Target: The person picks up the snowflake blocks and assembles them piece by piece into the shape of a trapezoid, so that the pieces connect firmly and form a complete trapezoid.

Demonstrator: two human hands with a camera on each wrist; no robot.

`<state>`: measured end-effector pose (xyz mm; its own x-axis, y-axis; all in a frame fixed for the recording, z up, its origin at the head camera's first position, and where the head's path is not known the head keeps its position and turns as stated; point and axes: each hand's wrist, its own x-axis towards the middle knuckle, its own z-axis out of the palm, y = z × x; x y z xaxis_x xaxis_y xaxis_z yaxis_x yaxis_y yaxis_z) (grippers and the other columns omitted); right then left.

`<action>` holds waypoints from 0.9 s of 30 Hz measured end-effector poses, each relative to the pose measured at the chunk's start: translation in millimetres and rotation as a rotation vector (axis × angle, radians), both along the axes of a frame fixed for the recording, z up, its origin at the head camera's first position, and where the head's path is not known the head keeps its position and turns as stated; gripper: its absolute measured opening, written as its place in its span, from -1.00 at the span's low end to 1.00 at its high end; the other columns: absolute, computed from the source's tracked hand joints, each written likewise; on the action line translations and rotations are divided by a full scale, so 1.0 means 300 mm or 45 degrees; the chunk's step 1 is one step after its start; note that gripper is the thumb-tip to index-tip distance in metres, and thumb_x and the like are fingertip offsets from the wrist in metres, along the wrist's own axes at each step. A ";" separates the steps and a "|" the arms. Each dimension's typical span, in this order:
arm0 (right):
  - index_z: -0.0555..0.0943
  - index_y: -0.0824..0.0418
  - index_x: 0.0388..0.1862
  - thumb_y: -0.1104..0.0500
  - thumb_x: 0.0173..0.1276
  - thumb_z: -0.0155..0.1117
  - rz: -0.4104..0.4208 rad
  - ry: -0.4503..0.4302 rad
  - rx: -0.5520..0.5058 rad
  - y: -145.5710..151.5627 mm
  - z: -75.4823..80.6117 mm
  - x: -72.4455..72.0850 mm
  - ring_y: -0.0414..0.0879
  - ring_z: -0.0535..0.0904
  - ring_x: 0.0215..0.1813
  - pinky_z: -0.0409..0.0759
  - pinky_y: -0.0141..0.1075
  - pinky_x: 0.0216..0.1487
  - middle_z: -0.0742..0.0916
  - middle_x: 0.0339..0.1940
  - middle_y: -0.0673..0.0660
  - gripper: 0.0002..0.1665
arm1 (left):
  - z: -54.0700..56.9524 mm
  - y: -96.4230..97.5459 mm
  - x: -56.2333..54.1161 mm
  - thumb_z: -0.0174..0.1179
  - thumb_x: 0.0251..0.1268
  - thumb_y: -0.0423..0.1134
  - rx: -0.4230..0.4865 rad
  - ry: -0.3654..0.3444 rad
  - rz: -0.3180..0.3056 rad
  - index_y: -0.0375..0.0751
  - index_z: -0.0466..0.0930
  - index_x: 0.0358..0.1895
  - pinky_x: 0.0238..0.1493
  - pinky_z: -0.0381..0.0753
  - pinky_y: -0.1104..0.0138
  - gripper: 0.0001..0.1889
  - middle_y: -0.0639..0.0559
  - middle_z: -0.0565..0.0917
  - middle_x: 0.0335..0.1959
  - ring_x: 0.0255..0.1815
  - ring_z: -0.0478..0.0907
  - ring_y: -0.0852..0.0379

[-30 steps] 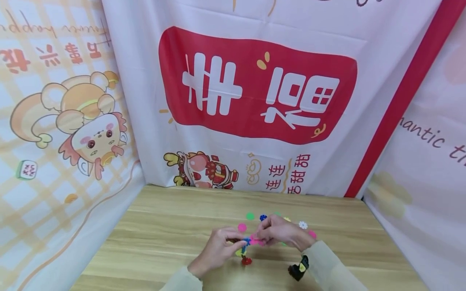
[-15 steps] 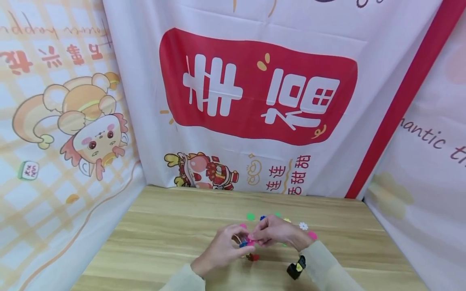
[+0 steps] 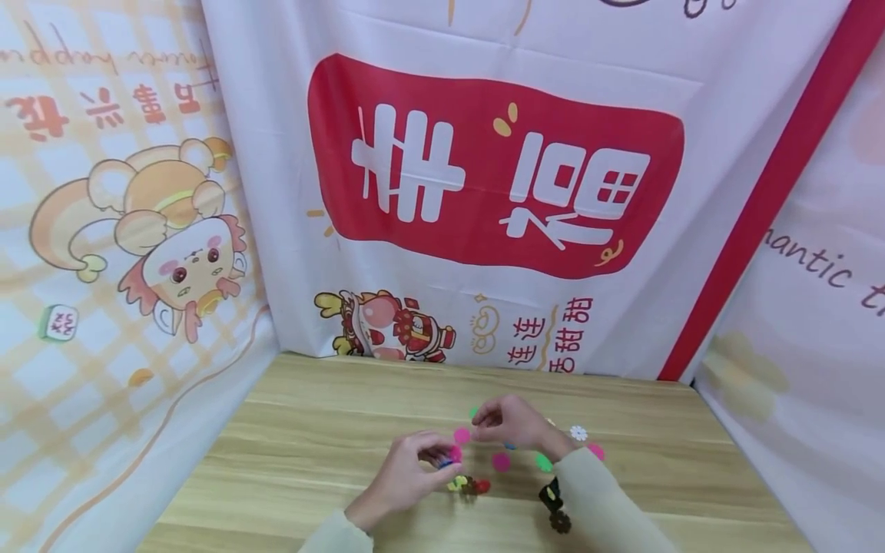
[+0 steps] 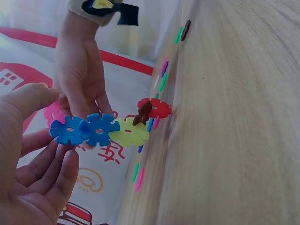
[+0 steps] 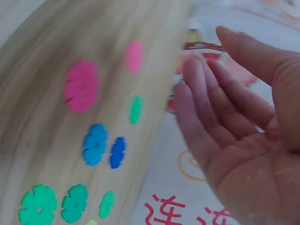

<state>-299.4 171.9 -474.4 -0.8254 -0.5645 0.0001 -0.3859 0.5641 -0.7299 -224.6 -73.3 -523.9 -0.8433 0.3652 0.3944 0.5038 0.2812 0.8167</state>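
My left hand [image 3: 408, 472] pinches a joined chain of flower-shaped plastic connector discs above the table. In the left wrist view, its pink disc [image 4: 54, 114] sits between thumb and fingers. Two blue discs [image 4: 99, 130] follow, then a yellow-green disc [image 4: 130, 132], a brown disc [image 4: 143, 112] set at an angle, and a red disc [image 4: 157, 108] at the far end. My right hand [image 3: 515, 424] hovers over the loose discs with relaxed fingers. In the right wrist view nothing lies between its thumb and fingers.
Loose discs lie on the wooden table [image 3: 332, 430]: pink [image 3: 501, 461], green [image 3: 544, 461], white [image 3: 578, 434], and a dark brown one [image 3: 560, 522] near the right sleeve. More blue and green discs [image 5: 38, 206] show in the right wrist view. Printed cloth walls [image 3: 276, 153] enclose the table.
My right hand has come away from the pink disc at the chain and moved up over the loose discs. My left hand has shifted slightly left, still holding the chain.
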 end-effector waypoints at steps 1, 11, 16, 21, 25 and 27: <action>0.76 0.29 -0.01 0.14 0.38 0.53 0.011 0.075 0.043 -0.015 -0.022 -0.014 -0.15 0.73 -0.14 0.77 -0.36 -0.06 0.83 -0.17 0.07 -0.70 | -0.001 -0.004 0.001 0.54 0.25 -0.10 0.003 -0.010 0.005 0.03 0.78 -0.04 -0.13 0.82 0.38 -0.75 0.16 0.80 -0.19 -0.26 0.71 0.34; 0.74 0.33 0.04 0.19 0.29 0.60 0.074 0.338 0.254 -0.116 -0.156 -0.100 -0.06 0.75 -0.10 0.79 -0.32 -0.01 0.83 -0.12 0.14 -0.61 | 0.002 -0.026 0.016 0.52 0.27 0.00 -0.007 -0.085 0.030 0.02 0.78 -0.01 -0.07 0.80 0.39 -0.70 0.16 0.81 -0.17 -0.22 0.72 0.34; 0.76 0.30 0.02 0.22 0.30 0.59 0.051 0.311 0.252 -0.116 -0.180 -0.114 -0.08 0.75 -0.10 0.78 -0.33 -0.03 0.82 -0.13 0.13 -0.66 | 0.007 -0.025 0.021 0.51 0.28 0.01 -0.012 -0.100 0.031 0.01 0.78 0.00 -0.06 0.79 0.40 -0.70 0.16 0.81 -0.16 -0.21 0.72 0.34; 0.80 0.20 -0.20 0.22 0.29 0.60 0.032 0.240 0.217 -0.103 -0.181 -0.118 -0.21 0.69 -0.26 0.73 -0.39 -0.17 0.83 -0.29 0.02 -0.85 | 0.005 -0.021 0.020 0.50 0.30 -0.02 -0.015 -0.098 0.028 0.01 0.77 0.00 -0.04 0.79 0.39 -0.72 0.15 0.81 -0.15 -0.20 0.72 0.33; 0.79 0.12 -0.34 0.21 0.33 0.55 0.024 0.153 0.164 -0.081 -0.168 -0.107 -0.25 0.63 -0.38 0.68 -0.41 -0.30 0.80 -0.40 -0.05 -0.93 | 0.001 -0.019 0.017 0.50 0.31 -0.13 -0.011 -0.090 0.026 -0.01 0.77 0.01 -0.03 0.79 0.39 -0.75 0.14 0.81 -0.14 -0.20 0.72 0.33; 0.78 0.10 -0.35 0.20 0.36 0.52 0.017 0.129 0.143 -0.066 -0.155 -0.098 -0.24 0.62 -0.37 0.67 -0.42 -0.30 0.79 -0.41 -0.05 -0.92 | -0.001 -0.019 0.015 0.49 0.31 -0.15 -0.009 -0.090 0.025 -0.01 0.77 0.02 -0.03 0.79 0.39 -0.75 0.13 0.81 -0.13 -0.20 0.73 0.32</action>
